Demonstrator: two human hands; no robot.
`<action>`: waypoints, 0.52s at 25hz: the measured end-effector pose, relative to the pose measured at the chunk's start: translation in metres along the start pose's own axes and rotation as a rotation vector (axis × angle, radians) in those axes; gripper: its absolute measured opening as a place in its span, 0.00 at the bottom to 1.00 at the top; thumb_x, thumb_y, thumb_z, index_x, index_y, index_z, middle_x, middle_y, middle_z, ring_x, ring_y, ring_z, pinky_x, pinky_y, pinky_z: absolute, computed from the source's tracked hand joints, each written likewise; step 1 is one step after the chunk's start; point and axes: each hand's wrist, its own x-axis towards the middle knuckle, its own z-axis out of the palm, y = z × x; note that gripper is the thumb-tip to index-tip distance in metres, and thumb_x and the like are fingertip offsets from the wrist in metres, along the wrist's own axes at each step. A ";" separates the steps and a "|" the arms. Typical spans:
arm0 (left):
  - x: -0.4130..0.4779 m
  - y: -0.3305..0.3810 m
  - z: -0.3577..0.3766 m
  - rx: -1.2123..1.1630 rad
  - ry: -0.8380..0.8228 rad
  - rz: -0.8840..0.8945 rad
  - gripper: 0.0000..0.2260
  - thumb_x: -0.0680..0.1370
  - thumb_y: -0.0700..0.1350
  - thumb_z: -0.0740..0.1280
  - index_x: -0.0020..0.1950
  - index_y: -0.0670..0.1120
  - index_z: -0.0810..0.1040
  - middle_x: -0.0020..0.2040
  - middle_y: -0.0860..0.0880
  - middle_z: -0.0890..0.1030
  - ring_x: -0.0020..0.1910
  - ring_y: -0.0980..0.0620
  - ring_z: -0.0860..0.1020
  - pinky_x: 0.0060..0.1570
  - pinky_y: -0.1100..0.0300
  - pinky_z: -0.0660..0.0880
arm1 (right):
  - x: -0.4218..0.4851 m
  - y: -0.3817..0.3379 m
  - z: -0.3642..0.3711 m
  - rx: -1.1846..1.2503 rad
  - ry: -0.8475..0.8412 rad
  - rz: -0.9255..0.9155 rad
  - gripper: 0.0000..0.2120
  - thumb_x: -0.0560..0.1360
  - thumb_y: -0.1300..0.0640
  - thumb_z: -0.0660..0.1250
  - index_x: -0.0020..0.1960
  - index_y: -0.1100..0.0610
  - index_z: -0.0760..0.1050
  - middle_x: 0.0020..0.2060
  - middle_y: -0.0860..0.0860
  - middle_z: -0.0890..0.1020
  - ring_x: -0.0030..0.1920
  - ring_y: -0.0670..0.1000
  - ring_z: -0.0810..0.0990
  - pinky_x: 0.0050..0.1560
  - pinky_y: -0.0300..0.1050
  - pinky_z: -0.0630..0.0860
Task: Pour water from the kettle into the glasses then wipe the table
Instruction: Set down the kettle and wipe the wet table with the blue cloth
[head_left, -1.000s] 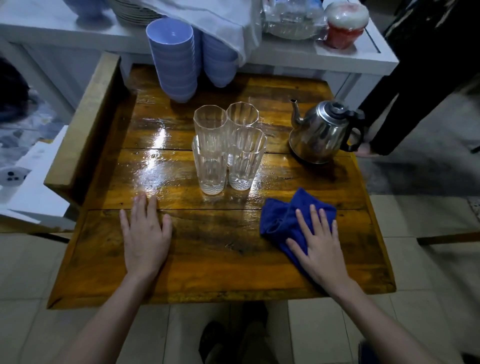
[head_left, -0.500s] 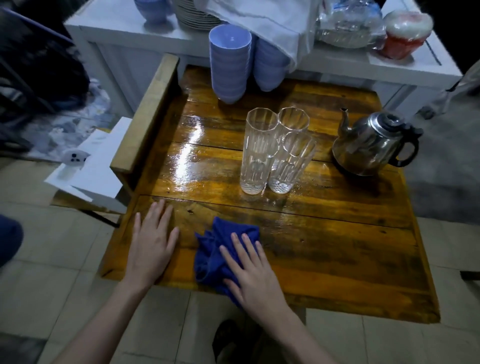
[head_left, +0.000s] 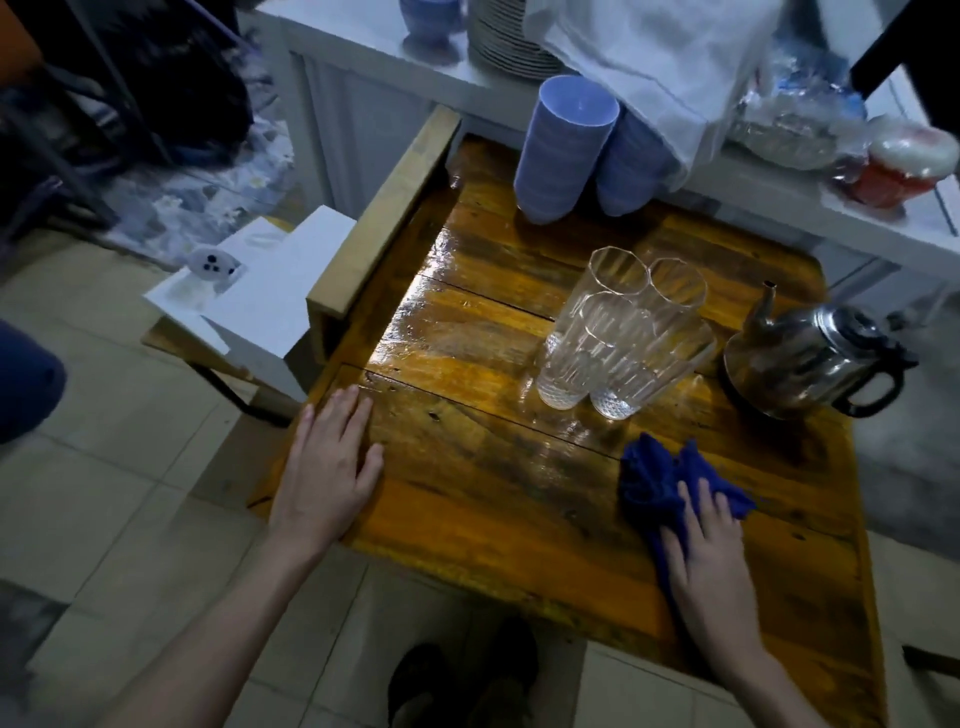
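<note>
Right hand (head_left: 704, 545) flat on blue cloth (head_left: 655, 480), swept back rightward across wet desk (head_left: 467, 499) below glasses (head_left: 613, 343) and kettle (head_left: 810, 358); left hand (head_left: 327, 467) spread, bracing; wiping underway.

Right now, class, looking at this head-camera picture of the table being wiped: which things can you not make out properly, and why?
- Water level in the glasses: clear walls overlap one another.
- Kettle contents: the lid is shut.
- Blue cloth: the right hand covers its near part.
- Table near right corner: cut off by the frame edge.
- Red jar: blurred, so its contents cannot be told.
</note>
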 end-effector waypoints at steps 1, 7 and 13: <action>0.000 0.002 -0.001 -0.004 0.006 0.002 0.26 0.80 0.56 0.50 0.76 0.45 0.62 0.77 0.46 0.63 0.76 0.50 0.58 0.76 0.50 0.48 | -0.001 -0.019 0.006 0.000 0.006 -0.053 0.28 0.82 0.42 0.49 0.78 0.54 0.58 0.78 0.54 0.57 0.78 0.56 0.51 0.76 0.60 0.52; -0.001 0.002 -0.001 0.014 0.021 0.004 0.25 0.81 0.53 0.52 0.76 0.45 0.61 0.77 0.47 0.62 0.77 0.51 0.57 0.76 0.52 0.46 | 0.003 -0.180 0.036 -0.034 0.021 -0.508 0.29 0.79 0.43 0.52 0.77 0.53 0.60 0.77 0.54 0.60 0.78 0.57 0.54 0.75 0.58 0.51; 0.000 -0.002 0.002 -0.001 0.018 0.030 0.23 0.81 0.49 0.51 0.75 0.44 0.63 0.76 0.46 0.64 0.76 0.50 0.59 0.76 0.50 0.49 | -0.008 -0.213 0.053 -0.079 -0.017 -0.634 0.30 0.79 0.42 0.49 0.78 0.53 0.56 0.78 0.55 0.59 0.78 0.57 0.53 0.75 0.59 0.57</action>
